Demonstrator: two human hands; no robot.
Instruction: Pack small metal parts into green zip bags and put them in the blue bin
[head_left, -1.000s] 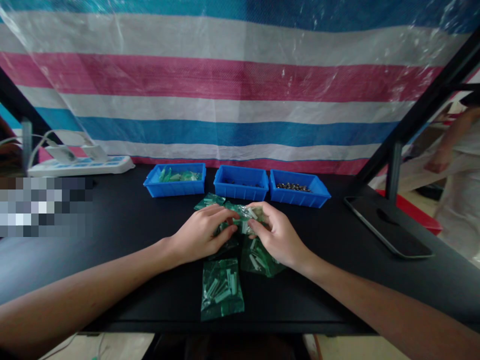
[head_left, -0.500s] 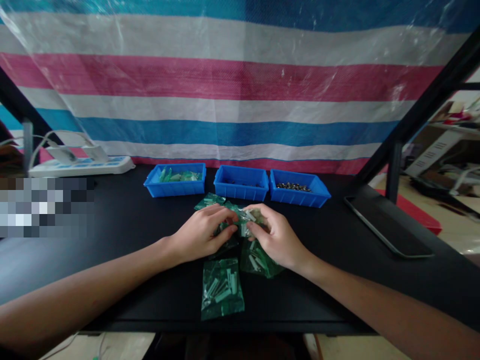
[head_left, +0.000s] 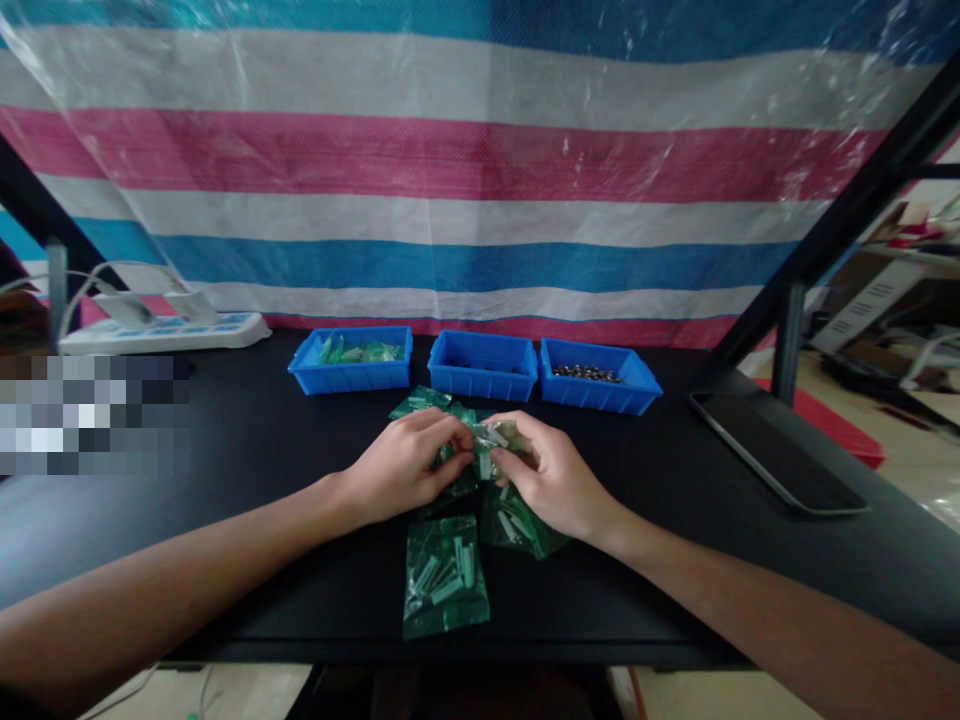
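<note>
Between my two hands is a small clear green plastic bag (head_left: 489,440) with pale, rod-like pieces inside. My right hand (head_left: 551,470) is closed on its right side, thumb in front. At its left edge my left hand (head_left: 416,460) pinches with thumb and fingertips close together. Below my right hand lies another green bag (head_left: 517,525) of pale pieces. Nearer the front edge rests a flat green bag (head_left: 446,580) with similar pieces. Behind my left hand, one more green bag (head_left: 420,402) shows in part. More green plastic under the left hand is mostly hidden.
Three blue bins stand in a row: the left bin (head_left: 349,378) holds green and pale pieces, the middle bin (head_left: 484,385) a few small dark pieces, the right bin (head_left: 600,395) metal parts. A phone (head_left: 776,455) lies right. A power strip (head_left: 165,335) sits back left.
Almost nothing differs. The held bag and the fingertips around it have shifted very slightly; the other bags and the bins stay in place.
</note>
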